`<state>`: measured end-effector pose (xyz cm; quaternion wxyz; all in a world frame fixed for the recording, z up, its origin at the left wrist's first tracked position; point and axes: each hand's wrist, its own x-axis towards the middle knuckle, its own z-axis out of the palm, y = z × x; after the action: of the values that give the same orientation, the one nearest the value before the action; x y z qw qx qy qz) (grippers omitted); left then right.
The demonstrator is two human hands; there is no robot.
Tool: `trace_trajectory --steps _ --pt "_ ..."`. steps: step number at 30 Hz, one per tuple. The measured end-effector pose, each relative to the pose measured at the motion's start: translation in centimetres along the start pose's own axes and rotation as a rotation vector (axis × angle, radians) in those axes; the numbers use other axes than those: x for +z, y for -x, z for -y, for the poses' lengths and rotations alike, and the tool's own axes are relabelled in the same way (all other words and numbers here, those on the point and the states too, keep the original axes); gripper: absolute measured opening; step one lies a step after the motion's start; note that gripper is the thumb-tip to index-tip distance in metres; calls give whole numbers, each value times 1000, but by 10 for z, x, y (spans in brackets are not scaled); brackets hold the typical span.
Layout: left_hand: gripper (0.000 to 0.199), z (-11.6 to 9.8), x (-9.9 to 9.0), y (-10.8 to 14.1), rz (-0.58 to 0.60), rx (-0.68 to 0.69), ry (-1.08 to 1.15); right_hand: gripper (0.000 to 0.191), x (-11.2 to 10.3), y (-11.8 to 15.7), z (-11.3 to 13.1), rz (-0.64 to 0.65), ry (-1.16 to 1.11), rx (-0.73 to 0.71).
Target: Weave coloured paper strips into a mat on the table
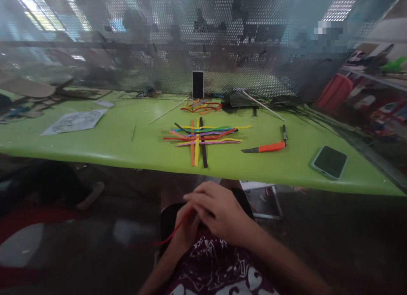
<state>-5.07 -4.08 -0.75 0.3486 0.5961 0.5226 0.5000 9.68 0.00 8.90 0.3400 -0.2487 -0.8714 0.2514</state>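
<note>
My left hand and my right hand are closed together over my lap, in front of the table's near edge. A thin red strip comes out from between their fingers, crosses my left hand and trails to the lower left. My right hand covers most of my left fingers and the strip's other end. On the table ahead lies a loose weave of coloured strips. Its upright strips are orange, yellow and dark; several others cross them sideways.
The green table bears an orange-handled knife, a phone at the right and a drawing on paper at the left. Behind the weave are more coloured strips and an upright phone near the mesh screen.
</note>
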Motion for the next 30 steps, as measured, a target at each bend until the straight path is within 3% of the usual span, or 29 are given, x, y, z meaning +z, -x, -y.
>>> trace_trajectory --steps 5,11,16,21,26,30 --pt "31 -10 7 -11 3 -138 217 31 -1 35 -35 115 119 252" --pt "26 -3 6 -24 103 -172 307 24 4 56 -55 -11 -31 418" --pt "26 2 -20 -23 -41 -149 390 23 -12 65 -66 44 -55 500" --pt "16 -3 -35 -20 -172 -100 390 21 -39 72 -75 247 -10 552" --pt "15 -6 -22 -20 -116 -196 374 15 -46 71 -75 399 202 642" --pt "16 -11 -1 -19 -37 -231 384 24 -30 58 -60 391 9 531"
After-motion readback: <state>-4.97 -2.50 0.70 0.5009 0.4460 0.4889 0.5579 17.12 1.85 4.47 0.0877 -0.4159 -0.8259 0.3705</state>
